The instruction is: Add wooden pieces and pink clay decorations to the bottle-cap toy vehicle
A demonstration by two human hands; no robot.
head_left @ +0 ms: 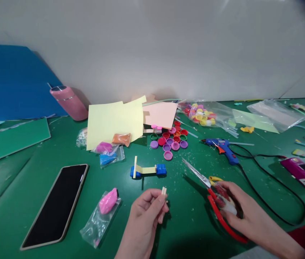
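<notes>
My left hand (148,212) is closed, pinching short pale wooden sticks (164,191) between thumb and fingers, their ends pointing up. To its right, my right hand (240,208) is closed around the handles of a pair of scissors (199,174) with red grips. The blades point up and to the left, away from the sticks. Beside the handles, yellow and dark red-and-clear parts show between my fingers, too blurred to name. Just beyond my left hand stands a small assembly (148,169) of pale sticks with blue blocks at both ends.
Several coloured bottle caps (167,155) lie past the assembly. On the right are a blue glue gun (222,146), its black cord and a purple power strip (303,174). A phone (56,205), bagged pink clay (108,202), yellow paper (114,118) and a pink bottle (70,102) are left.
</notes>
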